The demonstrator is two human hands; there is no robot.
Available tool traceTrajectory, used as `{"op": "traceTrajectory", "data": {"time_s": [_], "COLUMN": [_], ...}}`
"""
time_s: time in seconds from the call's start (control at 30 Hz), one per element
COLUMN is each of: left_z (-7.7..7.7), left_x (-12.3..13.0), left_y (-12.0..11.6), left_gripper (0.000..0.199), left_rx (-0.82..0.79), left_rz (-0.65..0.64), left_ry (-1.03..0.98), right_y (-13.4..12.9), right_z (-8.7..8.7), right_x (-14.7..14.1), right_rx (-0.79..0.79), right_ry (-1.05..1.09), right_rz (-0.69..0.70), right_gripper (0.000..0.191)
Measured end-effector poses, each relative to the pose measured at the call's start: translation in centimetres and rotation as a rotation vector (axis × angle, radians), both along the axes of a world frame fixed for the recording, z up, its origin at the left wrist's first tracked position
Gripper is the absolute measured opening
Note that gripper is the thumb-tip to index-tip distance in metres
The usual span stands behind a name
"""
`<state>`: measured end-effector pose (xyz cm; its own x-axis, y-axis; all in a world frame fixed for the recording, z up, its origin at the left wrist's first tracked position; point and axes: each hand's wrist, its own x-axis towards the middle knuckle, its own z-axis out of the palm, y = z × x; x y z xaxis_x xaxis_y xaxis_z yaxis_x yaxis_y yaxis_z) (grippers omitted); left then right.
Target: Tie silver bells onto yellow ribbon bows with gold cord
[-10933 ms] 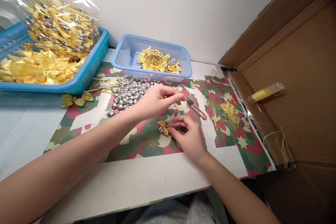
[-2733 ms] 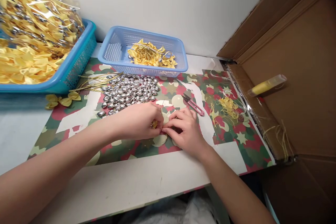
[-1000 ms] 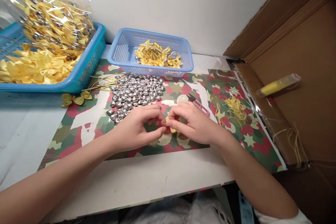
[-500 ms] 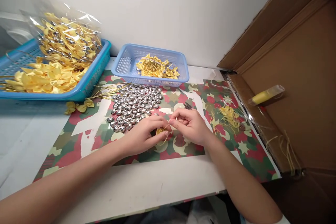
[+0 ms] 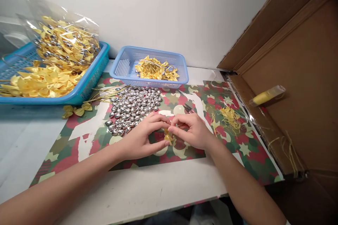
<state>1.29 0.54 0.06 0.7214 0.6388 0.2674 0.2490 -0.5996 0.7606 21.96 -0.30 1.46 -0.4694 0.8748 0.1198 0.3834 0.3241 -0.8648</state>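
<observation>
A small yellow ribbon bow [image 5: 168, 136] hangs low between my hands, its upper end at the pinched fingertips of my right hand [image 5: 191, 130]. My left hand [image 5: 148, 134] has its thumb and fingers spread around the left side of the bow, fingertips close to the right hand's. Whether the left fingers touch the bow I cannot make out. Just beyond the left hand lies a pile of shiny silver bells [image 5: 134, 107]. Dark-tipped scissors or snips [image 5: 188, 108] lie partly hidden behind the right hand.
A light-blue basket [image 5: 118, 75] holds yellow bows at the back. A larger blue basket [image 5: 92, 77] at left carries bows and a clear bag [image 5: 66, 42] of them. Thread scraps [image 5: 232, 117] lie at right, near a cardboard wall [image 5: 295, 52] with a yellow tube [image 5: 268, 95].
The left thumb and fingers have parted from the yellow bow, which now hangs by the right fingertips. The right hand stays pinched. The whole view has shifted slightly.
</observation>
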Motion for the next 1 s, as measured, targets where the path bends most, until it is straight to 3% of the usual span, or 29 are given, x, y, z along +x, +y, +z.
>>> {"op": "traceTrajectory", "data": {"time_s": [0.07, 0.27, 0.47, 0.7, 1.0], "left_z": [0.4, 0.0, -0.7, -0.9, -1.1], "left_x": [0.2, 0.4, 0.3, 0.7, 0.2], "left_y": [0.1, 0.2, 0.3, 0.2, 0.3], "left_gripper": [0.01, 0.018, 0.01, 0.021, 0.017], "left_rx": [-0.053, -0.236, -0.168, -0.098, -0.036], "left_rz": [-0.02, 0.045, 0.074, 0.084, 0.059], "left_ry": [-0.006, -0.002, 0.098, 0.105, 0.081], "right_y": [0.0, -0.1, -0.3, -0.7, -0.6], "right_z": [-0.1, -0.4, -0.6, -0.5, -0.2], "right_x": [-0.2, -0.7, -0.7, -0.6, -0.3], "right_rx": [0.015, -0.026, -0.005, 0.02, 0.177], "right_ry": [0.002, 0.052, 0.062, 0.051, 0.022], "right_rz": [-0.003, -0.042, -0.095, -0.071, -0.068], "right_gripper": [0.018, 0.017, 0.016, 0.017, 0.02]}}
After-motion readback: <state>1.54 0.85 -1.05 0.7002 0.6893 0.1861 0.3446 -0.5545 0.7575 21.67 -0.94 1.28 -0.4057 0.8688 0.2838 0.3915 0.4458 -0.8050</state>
